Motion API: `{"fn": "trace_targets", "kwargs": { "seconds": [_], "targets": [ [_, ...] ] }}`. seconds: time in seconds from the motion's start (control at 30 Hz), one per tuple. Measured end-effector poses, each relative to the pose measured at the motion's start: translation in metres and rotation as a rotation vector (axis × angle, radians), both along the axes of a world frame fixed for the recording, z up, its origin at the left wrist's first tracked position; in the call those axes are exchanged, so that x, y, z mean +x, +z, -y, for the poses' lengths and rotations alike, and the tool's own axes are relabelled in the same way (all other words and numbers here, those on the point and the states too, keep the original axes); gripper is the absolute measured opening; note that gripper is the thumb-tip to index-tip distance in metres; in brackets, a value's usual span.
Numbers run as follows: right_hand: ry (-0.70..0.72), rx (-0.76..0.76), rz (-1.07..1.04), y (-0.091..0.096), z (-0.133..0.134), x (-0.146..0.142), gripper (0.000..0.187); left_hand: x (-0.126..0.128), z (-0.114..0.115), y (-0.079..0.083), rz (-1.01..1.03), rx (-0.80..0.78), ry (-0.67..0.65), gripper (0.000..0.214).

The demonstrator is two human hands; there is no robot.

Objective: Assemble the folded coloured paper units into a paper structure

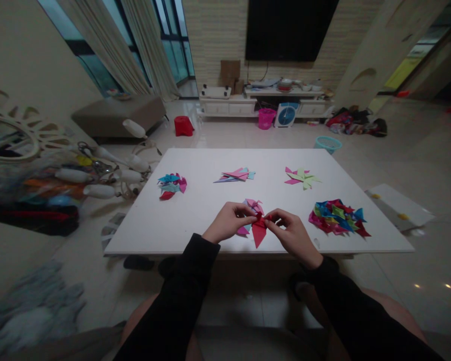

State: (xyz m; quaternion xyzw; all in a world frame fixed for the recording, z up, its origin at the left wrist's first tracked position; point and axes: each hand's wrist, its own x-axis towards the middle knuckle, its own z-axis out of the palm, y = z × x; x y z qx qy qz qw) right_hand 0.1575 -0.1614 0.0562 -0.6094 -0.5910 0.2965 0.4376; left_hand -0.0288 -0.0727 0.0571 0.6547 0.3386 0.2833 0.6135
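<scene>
Between my two hands is a red folded-paper piece (259,234), its pointed end hanging down over the table's near edge. My left hand (233,220) pinches its upper left side with thumb and fingers. On the other side, my right hand (288,231) pinches the upper right part. Pink and lilac folded papers (254,204) lie on the white table (195,225) just behind, partly hidden by my hands and the red piece.
Around the tabletop lie a small pile of folded papers (172,185) at left, long pink and blue folded papers (236,174) at back, green and pink ones (302,177) at back right, and a large colourful pile (337,217) at right. A teal basket (327,144) stands beyond.
</scene>
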Motion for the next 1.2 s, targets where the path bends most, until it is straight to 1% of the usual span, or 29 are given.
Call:
{"fn": "trace_targets", "kwargs": {
  "seconds": [0.17, 0.43, 0.8, 1.03, 1.2],
  "targets": [
    [-0.002, -0.006, 0.003, 0.0007, -0.0001, 0.0002, 0.017, -0.0002, -0.0004, -0.0013, -0.002, 0.012, 0.01, 0.022],
    [0.001, -0.011, 0.002, 0.0003, 0.0002, 0.0006, 0.016, 0.0, 0.0013, 0.0022, -0.003, 0.01, 0.003, 0.02],
    [0.004, -0.01, -0.001, 0.0007, 0.0004, 0.0008, 0.015, 0.0002, 0.0004, 0.0003, 0.011, -0.004, 0.007, 0.019],
    [-0.009, 0.008, -0.004, 0.0016, -0.0001, -0.0002, 0.016, -0.0001, -0.0016, -0.0041, -0.018, 0.046, 0.014, 0.021],
    [-0.006, 0.018, -0.016, 0.0036, 0.0006, -0.0012, 0.015, 0.0, -0.0025, -0.0041, -0.024, 0.055, 0.012, 0.02]
  ]
}}
